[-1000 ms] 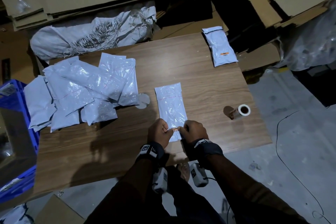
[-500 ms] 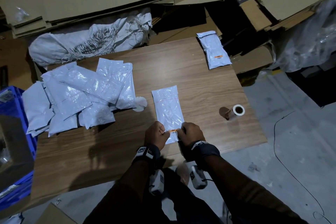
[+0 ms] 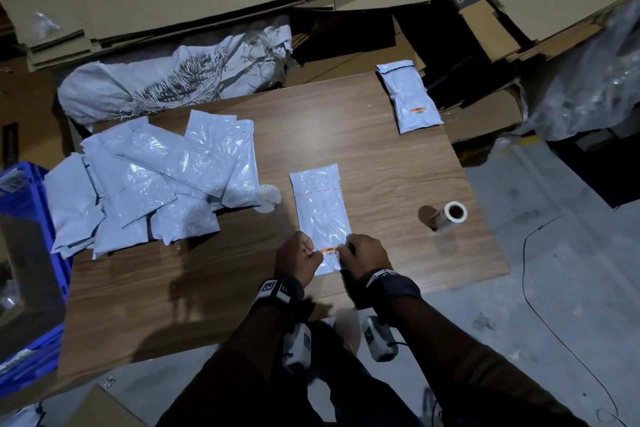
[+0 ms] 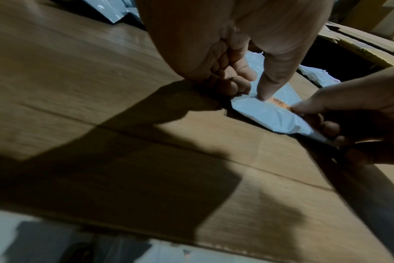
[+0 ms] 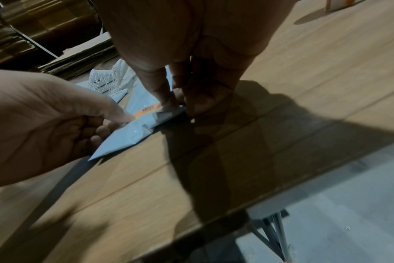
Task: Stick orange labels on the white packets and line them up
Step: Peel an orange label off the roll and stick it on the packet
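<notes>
I see wooden table (image 3: 381, 156): one packet (image 3: 320, 204) at my hands, packet heap (image 3: 149, 180) far left, label roll (image 3: 450, 215) right, labelled packet (image 3: 410, 97) far right.

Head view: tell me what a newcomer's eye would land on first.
First, the left hand and right hand at the near edge of the wooden table, pressing an orange label onto the near end of a white packet. Next, the loose heap of unlabelled packets on the table's left side. Then the one labelled packet alone at the far right corner, and the label roll to the right.
</notes>
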Tool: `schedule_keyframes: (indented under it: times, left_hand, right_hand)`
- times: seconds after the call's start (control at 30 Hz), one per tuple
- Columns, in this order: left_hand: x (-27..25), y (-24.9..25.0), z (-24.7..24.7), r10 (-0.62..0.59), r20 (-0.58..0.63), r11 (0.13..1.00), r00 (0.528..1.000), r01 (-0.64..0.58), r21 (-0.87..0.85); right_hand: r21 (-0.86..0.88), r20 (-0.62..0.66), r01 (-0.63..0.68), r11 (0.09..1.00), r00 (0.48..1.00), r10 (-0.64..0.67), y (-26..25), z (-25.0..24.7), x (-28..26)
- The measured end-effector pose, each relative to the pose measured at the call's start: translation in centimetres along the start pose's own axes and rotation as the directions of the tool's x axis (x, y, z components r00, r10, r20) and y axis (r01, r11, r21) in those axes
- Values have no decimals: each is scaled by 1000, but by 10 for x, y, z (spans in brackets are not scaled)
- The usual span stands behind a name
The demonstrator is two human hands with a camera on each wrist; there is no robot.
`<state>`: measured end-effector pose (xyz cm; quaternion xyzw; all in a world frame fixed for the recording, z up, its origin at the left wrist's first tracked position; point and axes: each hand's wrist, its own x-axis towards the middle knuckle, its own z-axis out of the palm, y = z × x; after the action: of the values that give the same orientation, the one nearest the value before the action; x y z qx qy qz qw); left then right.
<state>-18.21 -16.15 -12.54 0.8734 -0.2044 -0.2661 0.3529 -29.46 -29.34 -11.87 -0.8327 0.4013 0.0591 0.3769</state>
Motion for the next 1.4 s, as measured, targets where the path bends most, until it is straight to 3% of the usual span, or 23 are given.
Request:
schedule_keyframes:
  times: [0.23, 0.47, 0.57, 0.73, 0.83, 0.93, 1.17, 1.4]
  left_hand:
    - [0, -1, 3, 21, -46, 1000, 999, -22, -13]
    - [1, 1, 0, 5, 2, 1000, 1000, -5, 3]
    - [-1, -1, -2, -33, 9, 998, 999, 33, -48]
    - [-2, -10, -18, -138, -82, 978, 987, 122, -170]
    - [2, -11, -20, -97, -24, 982, 995, 91, -162]
    - [4, 1, -20, -55, 75, 986, 996, 65, -151]
    - [20, 8, -48, -23, 100, 972, 995, 45, -230]
    - [47, 31, -110, 89, 130, 889, 988, -20, -457]
  right_hand:
    - [-6, 9, 2, 1000, 1000, -2, -1, 0, 0]
    - [-20, 13, -2, 1000, 1000, 2, -3, -1, 0]
    - [46, 7, -30, 998, 1000, 30, -1, -1, -1]
    - [260, -107, -14, 965, 993, 43, 4, -10, -11]
    - [255, -82, 11, 967, 997, 11, -1, -7, -9]
    - [303, -72, -41, 952, 995, 66, -14, -3, -7]
    - [506, -113, -81, 859, 981, 159, -39, -15, -6]
    - [559, -196, 135, 818, 980, -27, -97, -37, -13]
